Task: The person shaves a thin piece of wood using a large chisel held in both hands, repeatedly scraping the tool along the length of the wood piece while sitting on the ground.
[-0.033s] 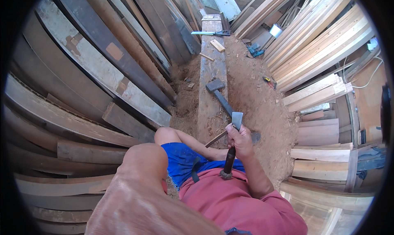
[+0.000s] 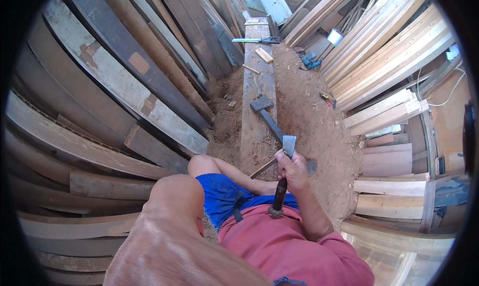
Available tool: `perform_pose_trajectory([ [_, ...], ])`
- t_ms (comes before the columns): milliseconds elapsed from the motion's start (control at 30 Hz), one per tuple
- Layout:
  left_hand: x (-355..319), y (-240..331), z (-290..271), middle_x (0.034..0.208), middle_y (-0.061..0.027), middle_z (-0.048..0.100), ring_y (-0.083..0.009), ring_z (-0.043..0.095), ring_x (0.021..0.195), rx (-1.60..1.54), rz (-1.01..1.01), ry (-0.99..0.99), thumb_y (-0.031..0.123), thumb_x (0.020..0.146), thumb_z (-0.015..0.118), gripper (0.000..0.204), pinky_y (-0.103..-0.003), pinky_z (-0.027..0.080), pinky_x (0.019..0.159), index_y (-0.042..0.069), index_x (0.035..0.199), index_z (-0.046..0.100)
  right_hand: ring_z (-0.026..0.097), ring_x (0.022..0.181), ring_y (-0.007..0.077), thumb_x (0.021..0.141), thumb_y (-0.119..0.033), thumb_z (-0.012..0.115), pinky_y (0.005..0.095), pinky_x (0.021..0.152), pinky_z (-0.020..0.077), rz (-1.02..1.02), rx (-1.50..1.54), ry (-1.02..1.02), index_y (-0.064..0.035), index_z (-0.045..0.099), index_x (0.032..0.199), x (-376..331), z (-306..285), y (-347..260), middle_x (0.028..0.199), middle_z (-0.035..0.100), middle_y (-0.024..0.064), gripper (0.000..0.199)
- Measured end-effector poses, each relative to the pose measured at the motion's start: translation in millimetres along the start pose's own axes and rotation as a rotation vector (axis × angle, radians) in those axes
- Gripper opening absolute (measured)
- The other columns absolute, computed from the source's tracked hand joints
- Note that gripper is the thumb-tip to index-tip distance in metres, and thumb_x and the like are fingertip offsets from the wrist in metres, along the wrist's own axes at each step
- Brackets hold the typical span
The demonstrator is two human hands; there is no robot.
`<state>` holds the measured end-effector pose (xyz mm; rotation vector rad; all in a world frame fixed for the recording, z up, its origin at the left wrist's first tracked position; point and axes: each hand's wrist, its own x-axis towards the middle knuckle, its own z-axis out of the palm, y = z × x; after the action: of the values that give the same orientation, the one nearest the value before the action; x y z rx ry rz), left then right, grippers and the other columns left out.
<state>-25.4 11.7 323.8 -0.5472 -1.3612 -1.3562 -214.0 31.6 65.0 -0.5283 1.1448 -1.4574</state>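
Note:
My right hand (image 2: 293,170) is closed round a chisel (image 2: 289,144). Its broad metal blade points up and away from me, while the dark handle (image 2: 279,192) hangs toward my shirt. Past the blade, a mallet with a blocky head (image 2: 261,104) lies on the narrow wooden bench (image 2: 253,131), its dark handle running back toward the chisel. A thin brown strip (image 2: 263,169) sits beside my right hand, and I cannot tell what it is. My raised left arm (image 2: 172,231) fills the lower left close up, with its hand out of view.
A handsaw (image 2: 257,40), a small wood block (image 2: 264,55) and a thin stick (image 2: 251,69) lie farther along the bench. A blue power tool (image 2: 310,61) rests on the dusty floor at right. Leaning planks (image 2: 169,46) crowd the left, and stacked pale boards (image 2: 389,46) the right.

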Motion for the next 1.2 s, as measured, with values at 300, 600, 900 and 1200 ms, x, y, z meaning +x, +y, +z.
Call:
perform_pose_trajectory([
  [300, 12, 7, -3, 0.114, -0.0093, 0.065, -0.0232, 0.054, 0.111, 0.022, 0.100, -0.023, 0.022, 0.094, 0.057, 0.020, -0.035, 0.043, 0.096, 0.005, 0.104, 0.059, 0.042, 0.044, 0.0054, 0.094, -0.023, 0.062, 0.0229, 0.042, 0.0393, -0.004, -0.030, -0.033, -0.0110, 0.054, 0.088, 6, 1, 5, 0.059, 0.045, -0.0048, 0.015],
  [600, -1, -32, -75, 0.123, -0.0135, 0.061, -0.0274, 0.057, 0.112, 0.342, 0.049, -0.033, 0.051, 0.098, 0.039, 0.053, -0.045, 0.041, 0.101, 0.006, 0.112, 0.063, 0.044, 0.048, 0.0032, 0.093, -0.026, 0.063, 0.0223, 0.044, 0.0397, -0.066, -0.057, -0.011, -0.0089, 0.057, 0.088, 4, -16, -12, 0.060, 0.046, -0.0063, 0.018],
  [900, -227, -159, -93, 0.097, -0.0107, 0.066, -0.0172, 0.062, 0.088, 0.660, -1.164, 0.029, 0.019, 0.101, 0.043, 0.028, -0.032, 0.050, 0.079, 0.001, 0.117, 0.057, 0.046, 0.063, 0.0022, 0.090, -0.027, 0.068, 0.0239, 0.054, 0.0419, -0.215, -0.394, -0.017, -0.0055, 0.060, 0.086, 0, -23, -18, 0.069, 0.054, -0.0054, 0.023],
  [1200, -240, -167, -81, 0.070, -0.0009, 0.055, -0.0074, 0.049, 0.061, 0.467, -1.152, 0.235, 0.024, 0.104, 0.041, 0.028, -0.025, 0.040, 0.055, 0.002, 0.099, 0.058, 0.047, 0.069, 0.0053, 0.090, -0.027, 0.067, 0.0277, 0.061, 0.0436, -0.222, -0.491, 0.045, -0.0043, 0.059, 0.086, 6, -21, -11, 0.072, 0.056, -0.0027, 0.025],
])
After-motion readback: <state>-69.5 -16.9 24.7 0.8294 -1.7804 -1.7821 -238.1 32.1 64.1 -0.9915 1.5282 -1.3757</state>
